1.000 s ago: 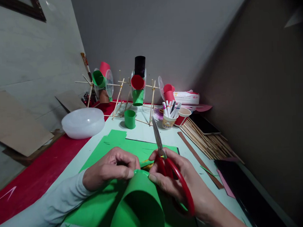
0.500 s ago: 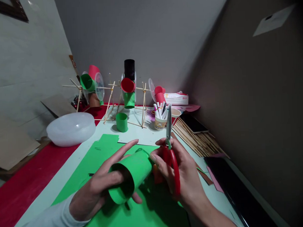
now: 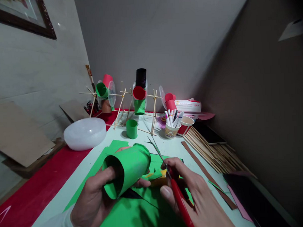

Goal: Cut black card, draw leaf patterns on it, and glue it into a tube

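Note:
A green paper tube (image 3: 131, 166) lies tilted in my left hand (image 3: 92, 196), with the thumb inside its near open end and the fingers around the far side. My right hand (image 3: 192, 188) is closed around red-handled scissors (image 3: 179, 196); their blades are slightly parted and point up and away, to the right of the tube's far end. Beneath both hands spreads a green paper sheet (image 3: 128, 218). Green scraps and something yellow-orange (image 3: 158, 180) lie between the hands, partly hidden.
Stick frames (image 3: 119, 110) carrying coloured paper tubes stand at the back. A short green tube (image 3: 131, 129), a cup of markers (image 3: 171, 131) and a red cup (image 3: 185, 124) sit before them. A plastic bowl (image 3: 84, 133) is left; wooden sticks (image 3: 205, 153) and a black object (image 3: 255, 196) lie right.
My right hand has drawn away from the tube's far end, and the scissors have tipped from upright to leaning left with blades parted. My left fingers have closed round the tube. The view has shifted.

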A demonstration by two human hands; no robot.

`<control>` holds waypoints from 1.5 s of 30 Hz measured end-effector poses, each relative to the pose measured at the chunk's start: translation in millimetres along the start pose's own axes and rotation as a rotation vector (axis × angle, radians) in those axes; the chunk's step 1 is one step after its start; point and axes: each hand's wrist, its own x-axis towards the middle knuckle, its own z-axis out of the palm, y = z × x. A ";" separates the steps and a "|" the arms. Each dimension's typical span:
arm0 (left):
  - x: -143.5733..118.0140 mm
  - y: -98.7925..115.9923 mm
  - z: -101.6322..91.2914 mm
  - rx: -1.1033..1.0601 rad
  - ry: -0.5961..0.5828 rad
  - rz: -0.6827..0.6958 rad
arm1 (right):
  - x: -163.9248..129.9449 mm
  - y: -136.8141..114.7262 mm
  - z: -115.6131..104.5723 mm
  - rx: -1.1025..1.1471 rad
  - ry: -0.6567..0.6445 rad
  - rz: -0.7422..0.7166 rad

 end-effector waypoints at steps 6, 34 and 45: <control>-8.1 -1.9 10.1 -0.017 0.047 0.033 | 1.1 1.7 -0.4 0.014 -0.200 0.036; -1.6 -11.1 10.1 -0.063 0.017 0.141 | 0.8 0.8 5.5 0.150 -0.194 0.023; 0.4 -6.5 11.2 0.000 0.055 0.170 | 0.7 6.4 4.5 0.039 -0.202 0.009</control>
